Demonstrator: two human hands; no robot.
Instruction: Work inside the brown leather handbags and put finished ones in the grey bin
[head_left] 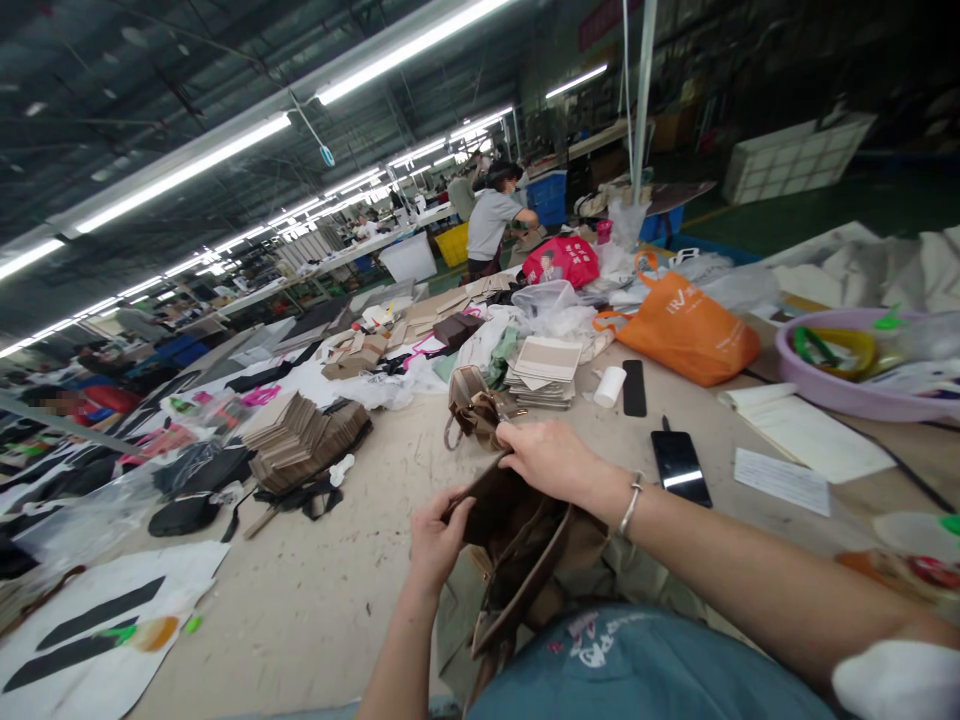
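A brown leather handbag rests against the table's near edge in front of me. My left hand grips the bag's left rim, thumb over the edge. My right hand, with a silver bracelet at the wrist, closes on the bag's upper rim. Just beyond my right hand a second tan handbag lies on the table. The inside of the bag I hold is dark and mostly hidden.
A black phone and white papers lie to the right, with an orange tote and a purple basin behind. Stacks of brown cardboard pieces sit at left. A person in grey stands far back.
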